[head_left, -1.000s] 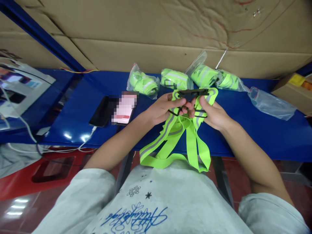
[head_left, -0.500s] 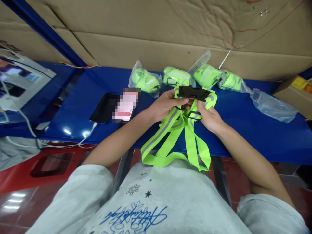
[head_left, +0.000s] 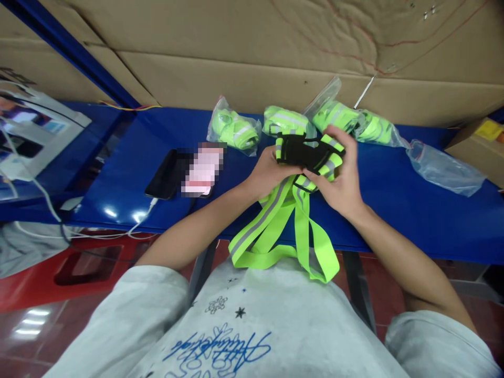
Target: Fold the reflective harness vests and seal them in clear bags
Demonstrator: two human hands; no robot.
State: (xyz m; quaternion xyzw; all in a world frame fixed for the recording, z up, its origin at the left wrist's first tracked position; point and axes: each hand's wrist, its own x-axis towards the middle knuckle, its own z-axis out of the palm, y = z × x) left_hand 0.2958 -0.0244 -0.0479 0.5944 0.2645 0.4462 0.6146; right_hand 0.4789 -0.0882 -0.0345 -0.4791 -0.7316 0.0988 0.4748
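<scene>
Above the blue worktop (head_left: 413, 210), our left hand (head_left: 270, 170) and right hand (head_left: 344, 184) close their fingers (head_left: 338, 137) around the bundled top of a neon-green reflective harness (head_left: 255, 226), gripping its black panel (head_left: 301, 152) between them. Its loose straps hang below the worktop's near edge. Bagged harnesses (head_left: 234, 128) line the cardboard wall (head_left: 236, 79) behind, and a phone (head_left: 163, 176) lies to the left.

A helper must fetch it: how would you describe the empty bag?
On the blue table, a row of bagged green straps lines the cardboard wall. The empty bag lies at the row's right end, beyond the right hand. It alone is clear, with no green inside.
</scene>
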